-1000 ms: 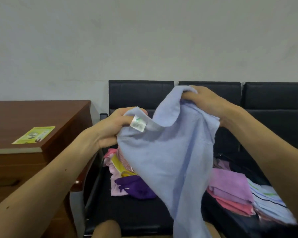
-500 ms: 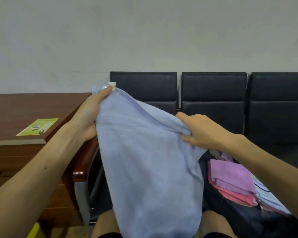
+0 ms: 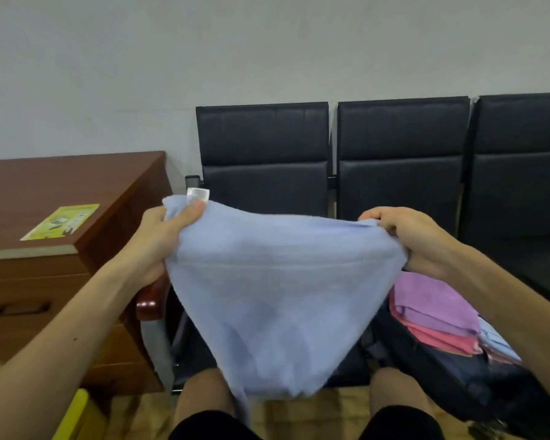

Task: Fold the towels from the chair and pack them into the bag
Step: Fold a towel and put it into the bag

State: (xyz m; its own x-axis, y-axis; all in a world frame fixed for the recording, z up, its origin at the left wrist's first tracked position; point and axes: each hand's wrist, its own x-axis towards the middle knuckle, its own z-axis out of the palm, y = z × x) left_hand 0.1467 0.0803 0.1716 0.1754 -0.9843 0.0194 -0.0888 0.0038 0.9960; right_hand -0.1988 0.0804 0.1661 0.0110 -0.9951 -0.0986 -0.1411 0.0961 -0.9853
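A light blue towel (image 3: 277,296) hangs spread between my two hands in front of the black chairs (image 3: 264,160). My left hand (image 3: 162,236) grips its upper left corner, where a white label sticks up. My right hand (image 3: 407,236) grips the upper right corner. The towel's lower part droops toward my knees and hides the left chair's seat. To the right, an open dark bag (image 3: 458,376) on the middle seat holds folded purple towels (image 3: 438,306), a pink one and pale striped ones.
A brown wooden desk (image 3: 61,185) with drawers stands at the left, with a yellow-green leaflet (image 3: 61,221) on top. A wooden armrest (image 3: 151,300) lies below my left wrist. A yellow object (image 3: 73,414) sits on the floor at the lower left.
My hands have moved apart, the right one going further right, and the towel is now stretched wide between them. The pile on the left seat seen a second ago is now covered.
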